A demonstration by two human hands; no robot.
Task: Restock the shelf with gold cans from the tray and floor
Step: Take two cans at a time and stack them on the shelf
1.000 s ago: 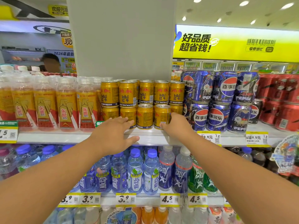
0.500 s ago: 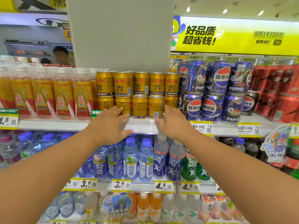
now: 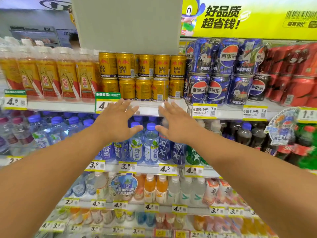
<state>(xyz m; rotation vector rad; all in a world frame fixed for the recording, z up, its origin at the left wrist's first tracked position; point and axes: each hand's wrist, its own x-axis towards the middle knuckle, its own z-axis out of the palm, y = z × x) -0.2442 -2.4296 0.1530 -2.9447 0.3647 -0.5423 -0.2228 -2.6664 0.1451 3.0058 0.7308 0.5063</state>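
Both the left hand (image 3: pixel 114 121) and right hand (image 3: pixel 178 122) hang released, fingers spread, just before the white shelf (image 3: pixel 147 109) stacked with gold metal cans (image 3: pixel 143 89).

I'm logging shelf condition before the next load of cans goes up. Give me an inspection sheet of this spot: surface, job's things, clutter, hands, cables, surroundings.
Surface: top shelf, white front edge with price tags; a bare strip shows in front of the cans.
Job's things: gold cans stacked two high, upright, between the orange bottles and the Pepsi cans. No tray or floor in view.
Clutter: nothing seen.
Hands: left hand and right hand both open, fingers spread, holding nothing, just below the shelf edge, not touching any can.
Cables: nothing seen.
Surroundings: blue-capped bottles on the shelf below, red cans far right, yellow banner above.
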